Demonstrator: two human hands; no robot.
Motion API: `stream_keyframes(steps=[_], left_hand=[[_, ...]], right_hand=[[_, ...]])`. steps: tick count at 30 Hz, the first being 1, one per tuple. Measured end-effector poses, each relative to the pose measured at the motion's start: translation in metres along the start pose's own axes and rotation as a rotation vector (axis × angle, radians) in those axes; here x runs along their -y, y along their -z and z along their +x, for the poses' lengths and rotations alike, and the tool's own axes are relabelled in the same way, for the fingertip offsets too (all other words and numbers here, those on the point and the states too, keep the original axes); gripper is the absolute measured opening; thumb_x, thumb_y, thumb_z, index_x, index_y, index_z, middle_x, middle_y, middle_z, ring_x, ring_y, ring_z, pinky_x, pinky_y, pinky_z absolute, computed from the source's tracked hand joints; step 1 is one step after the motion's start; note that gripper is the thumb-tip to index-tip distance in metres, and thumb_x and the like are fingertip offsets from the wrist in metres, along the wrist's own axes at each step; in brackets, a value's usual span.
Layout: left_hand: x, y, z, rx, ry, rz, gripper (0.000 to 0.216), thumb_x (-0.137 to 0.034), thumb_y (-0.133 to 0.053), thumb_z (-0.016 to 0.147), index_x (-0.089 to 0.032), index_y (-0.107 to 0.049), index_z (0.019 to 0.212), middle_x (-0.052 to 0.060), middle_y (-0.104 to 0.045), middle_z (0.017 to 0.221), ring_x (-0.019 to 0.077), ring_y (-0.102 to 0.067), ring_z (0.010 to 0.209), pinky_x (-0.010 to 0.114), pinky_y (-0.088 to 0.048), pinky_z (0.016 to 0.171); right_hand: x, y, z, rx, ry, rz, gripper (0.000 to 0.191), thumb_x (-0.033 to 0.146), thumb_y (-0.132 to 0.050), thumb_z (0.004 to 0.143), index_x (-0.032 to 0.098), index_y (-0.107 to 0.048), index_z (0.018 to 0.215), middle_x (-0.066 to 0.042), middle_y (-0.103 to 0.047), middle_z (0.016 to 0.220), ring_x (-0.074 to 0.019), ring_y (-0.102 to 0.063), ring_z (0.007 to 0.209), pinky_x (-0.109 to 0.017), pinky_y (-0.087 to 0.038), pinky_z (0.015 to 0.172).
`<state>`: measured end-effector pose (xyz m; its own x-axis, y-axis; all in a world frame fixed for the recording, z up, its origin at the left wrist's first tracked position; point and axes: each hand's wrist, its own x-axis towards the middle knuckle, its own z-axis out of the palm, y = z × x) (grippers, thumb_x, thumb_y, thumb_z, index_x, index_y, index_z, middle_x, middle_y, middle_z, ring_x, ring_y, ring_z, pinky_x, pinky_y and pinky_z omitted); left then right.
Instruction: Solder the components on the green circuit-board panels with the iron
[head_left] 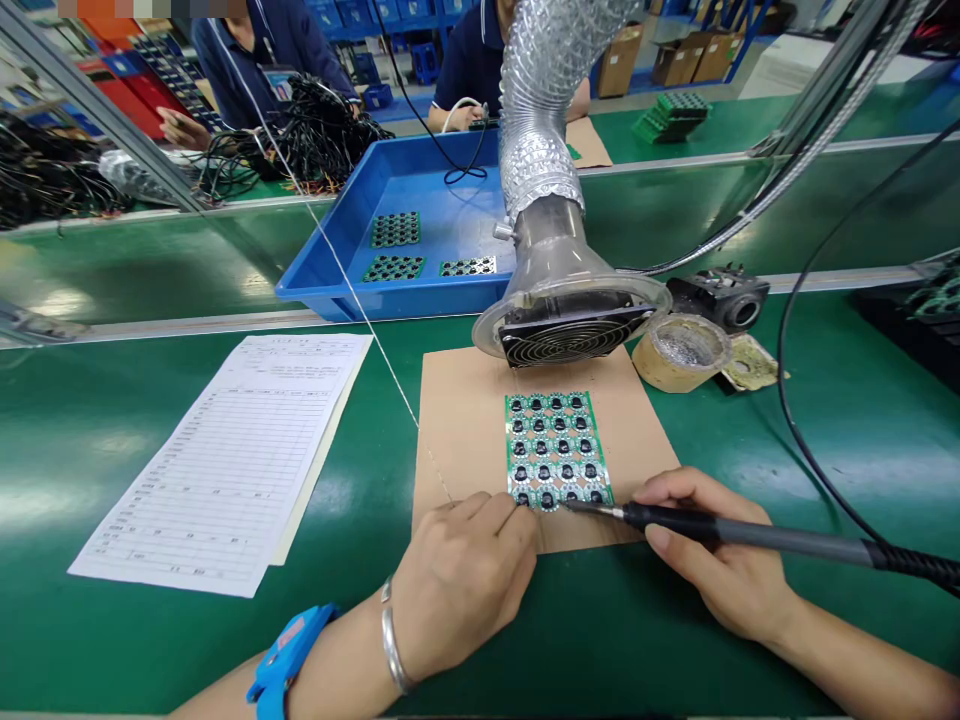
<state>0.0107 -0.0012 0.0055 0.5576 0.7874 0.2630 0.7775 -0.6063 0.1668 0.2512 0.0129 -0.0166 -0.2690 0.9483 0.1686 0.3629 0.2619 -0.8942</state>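
A green circuit board panel with rows of black round parts lies on a flat cardboard sheet. My right hand grips a soldering iron, its tip at the panel's near edge. The fingers of my left hand are pinched at the panel's near left corner, on a thin strand of solder wire that runs down from above. Its fingertips are partly hidden behind the knuckles. A silver bangle and a blue wrist strap circle my left wrist and forearm.
A fume extractor hood hangs just beyond the panel. Behind stands a blue tray holding several panels. Printed sheets lie left. At right are a round tub, an iron stand and a black cable. Two people sit opposite.
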Motion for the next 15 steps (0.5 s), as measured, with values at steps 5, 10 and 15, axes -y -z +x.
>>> stream_keyframes(steps=[5,10,15], left_hand=[[-0.0006,0.0016,-0.0003,-0.009,-0.003,-0.014,0.013,-0.016,-0.046,0.082,-0.018,-0.047,0.07,-0.002,-0.047,0.061,0.012,-0.042,0.055,0.028,-0.029,0.049],[-0.0015,0.0022,-0.0007,-0.011,-0.012,-0.018,0.01,-0.016,-0.047,0.081,-0.018,-0.047,0.071,-0.002,-0.047,0.061,0.012,-0.043,0.055,0.027,-0.03,0.049],[-0.0021,0.0015,-0.001,-0.014,-0.007,-0.011,0.011,-0.016,-0.047,0.081,-0.018,-0.048,0.07,-0.002,-0.047,0.061,0.0124,-0.043,0.054,0.028,-0.031,0.048]], right_hand=[[0.0017,0.0006,-0.0002,-0.04,0.012,0.022,0.011,0.016,-0.054,0.077,0.023,-0.056,0.087,-0.001,-0.062,0.069,-0.0144,-0.056,0.055,-0.024,-0.044,0.048],[0.0006,0.0002,-0.0008,0.009,0.011,0.04,0.013,0.015,-0.053,0.078,0.023,-0.055,0.088,0.0,-0.06,0.066,-0.0138,-0.054,0.053,-0.023,-0.042,0.046],[-0.0009,-0.0005,-0.0015,0.034,0.009,0.015,0.013,0.015,-0.053,0.078,0.024,-0.054,0.088,0.0,-0.06,0.067,-0.0153,-0.056,0.058,-0.025,-0.043,0.049]])
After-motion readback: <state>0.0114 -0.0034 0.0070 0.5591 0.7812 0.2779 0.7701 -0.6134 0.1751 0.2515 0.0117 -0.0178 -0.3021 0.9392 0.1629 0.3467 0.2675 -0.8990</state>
